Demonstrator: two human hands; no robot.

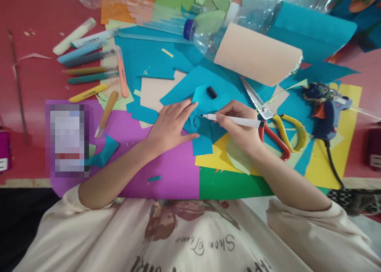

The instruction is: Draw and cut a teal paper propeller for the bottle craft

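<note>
My right hand (239, 123) is closed around a white marker (238, 120) with a black end. The marker's dark tip points left, at or just above a piece of blue paper (205, 135) that bears a short curved black line. Flat on the left edge of this paper lies my left hand (174, 123), its fingers stretched out and the thumb apart. A black marker cap (212, 92) rests on the blue paper beyond both hands. Scissors (268, 117) with red and yellow handles lie open just right of my right hand.
Several coloured markers (89, 92) lie at the left, near a blurred-out phone-like object (68, 139). A plastic bottle (205, 37) wrapped in peach paper (258, 53) lies at the back. A blue glue gun (329, 115) with a cord sits right, on yellow paper (353, 125). Purple paper (166, 168) covers the front.
</note>
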